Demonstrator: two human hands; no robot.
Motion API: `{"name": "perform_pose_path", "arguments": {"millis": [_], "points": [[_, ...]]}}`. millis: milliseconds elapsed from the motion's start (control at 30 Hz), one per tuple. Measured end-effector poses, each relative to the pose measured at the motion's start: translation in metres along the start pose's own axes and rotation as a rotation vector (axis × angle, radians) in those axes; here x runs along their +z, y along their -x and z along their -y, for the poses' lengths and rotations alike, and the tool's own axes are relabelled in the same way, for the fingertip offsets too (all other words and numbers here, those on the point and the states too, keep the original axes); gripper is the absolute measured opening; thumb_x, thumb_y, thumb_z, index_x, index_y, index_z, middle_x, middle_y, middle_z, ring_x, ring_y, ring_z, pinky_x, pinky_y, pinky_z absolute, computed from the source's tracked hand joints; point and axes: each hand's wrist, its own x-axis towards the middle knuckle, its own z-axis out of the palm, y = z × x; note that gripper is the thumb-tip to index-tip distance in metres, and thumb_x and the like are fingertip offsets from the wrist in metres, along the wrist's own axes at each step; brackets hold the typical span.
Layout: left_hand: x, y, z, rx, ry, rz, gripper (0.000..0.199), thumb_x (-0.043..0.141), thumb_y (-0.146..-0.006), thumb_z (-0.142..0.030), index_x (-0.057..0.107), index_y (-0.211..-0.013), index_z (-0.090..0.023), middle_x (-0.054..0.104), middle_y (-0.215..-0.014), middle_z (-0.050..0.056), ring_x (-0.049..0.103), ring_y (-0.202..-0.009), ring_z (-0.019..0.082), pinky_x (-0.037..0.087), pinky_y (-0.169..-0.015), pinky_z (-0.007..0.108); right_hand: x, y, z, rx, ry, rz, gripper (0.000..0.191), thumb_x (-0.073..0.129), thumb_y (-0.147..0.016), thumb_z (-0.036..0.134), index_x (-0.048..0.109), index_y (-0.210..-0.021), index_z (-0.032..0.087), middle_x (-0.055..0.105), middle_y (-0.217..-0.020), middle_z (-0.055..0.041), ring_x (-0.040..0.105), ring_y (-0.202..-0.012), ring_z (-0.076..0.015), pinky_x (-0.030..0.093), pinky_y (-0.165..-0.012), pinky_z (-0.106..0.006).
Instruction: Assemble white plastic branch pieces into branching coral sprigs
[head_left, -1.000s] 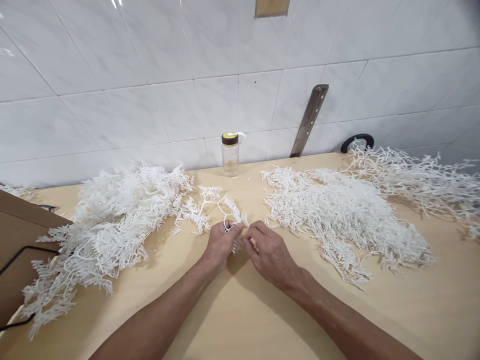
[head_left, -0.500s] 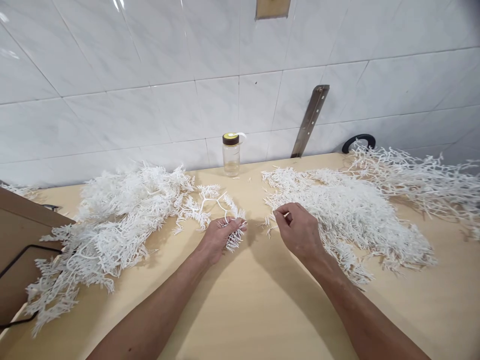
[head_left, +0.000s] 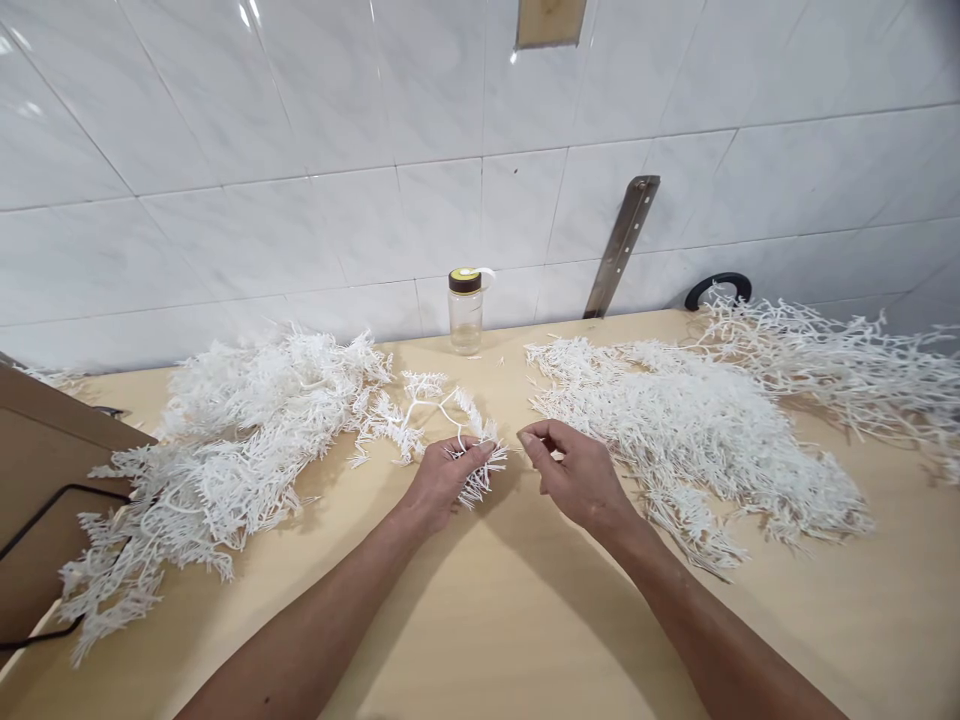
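Note:
My left hand (head_left: 444, 482) is closed on a white artificial branch (head_left: 424, 403), pinching one tufted end between thumb and fingers. Its bare forked stem and other leafy tips rest on the table toward the back left. My right hand (head_left: 574, 470) is just to the right of that tuft, thumb and forefinger pinched together; what lies between them is too small to make out. Beside my right hand is a heap of small white sprigs (head_left: 697, 430). To the left of my left hand lies a large pile of tufted white branches (head_left: 247, 450).
A clear bottle (head_left: 466, 325) with a dark and yellow lid stands near the wall. A metal strip (head_left: 622, 245) leans there, near a black ring-shaped object (head_left: 718, 285). Bare white stems (head_left: 855, 365) lie far right. A cardboard box (head_left: 52, 480) borders the table's (head_left: 480, 640) left side.
My right hand has moved left, away from the sprig heap and close to the tuft in my left hand. My left hand keeps its hold on the branch; the view has shifted slightly.

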Motion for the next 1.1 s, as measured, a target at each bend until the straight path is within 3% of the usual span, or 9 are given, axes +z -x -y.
{"name": "perform_pose_path", "arguments": {"millis": [133, 367, 733, 933, 1100], "points": [[0.002, 0.0, 0.001, 0.049, -0.035, -0.028, 0.042, 0.082, -0.062, -0.051, 0.069, -0.072, -0.012, 0.062, -0.063, 0.002, 0.051, -0.055, 0.011, 0.038, -0.054, 0.023, 0.011, 0.006, 0.006, 0.129, -0.196, 0.167, 0.031, 0.055, -0.089, 0.048, 0.065, -0.096, 0.02, 0.064, -0.074, 0.0003, 0.054, -0.042, -0.01, 0.048, -0.04, -0.024], [0.004, 0.001, 0.001, 0.024, -0.018, -0.051, 0.045, 0.08, -0.063, -0.055, 0.062, -0.068, -0.014, 0.053, -0.056, -0.003, 0.045, -0.049, 0.008, 0.034, -0.049, 0.022, 0.016, 0.004, 0.003, 0.252, -0.214, 0.211, 0.026, 0.06, -0.084, 0.043, 0.064, -0.079, 0.018, 0.059, -0.063, 0.0035, 0.052, -0.038, -0.0078, 0.044, -0.04, -0.021], [0.001, 0.003, -0.004, 0.031, -0.096, 0.033, 0.046, 0.079, -0.063, -0.056, 0.064, -0.073, -0.014, 0.051, -0.054, -0.004, 0.041, -0.048, 0.007, 0.029, -0.049, 0.022, 0.011, 0.003, 0.002, 0.194, -0.125, 0.131, 0.02, 0.06, -0.084, 0.039, 0.066, -0.082, 0.021, 0.063, -0.07, 0.0012, 0.054, -0.045, -0.0102, 0.048, -0.045, -0.024], [0.0, 0.002, -0.002, -0.004, -0.058, 0.008, 0.044, 0.083, -0.059, -0.052, 0.06, -0.069, -0.016, 0.052, -0.053, -0.004, 0.044, -0.047, 0.008, 0.03, -0.049, 0.022, 0.012, 0.005, 0.004, 0.102, -0.14, 0.19, 0.015, 0.058, -0.083, 0.032, 0.066, -0.079, 0.021, 0.064, -0.073, -0.0007, 0.06, -0.058, -0.0133, 0.05, -0.048, -0.022], [0.0, 0.002, -0.001, -0.029, -0.048, 0.022, 0.041, 0.082, -0.062, -0.05, 0.059, -0.067, -0.015, 0.051, -0.052, -0.004, 0.044, -0.048, 0.008, 0.03, -0.049, 0.023, 0.01, 0.003, 0.005, 0.21, -0.184, 0.232, 0.019, 0.059, -0.084, 0.038, 0.066, -0.082, 0.02, 0.064, -0.073, 0.0008, 0.057, -0.045, -0.0102, 0.049, -0.046, -0.024]]}}
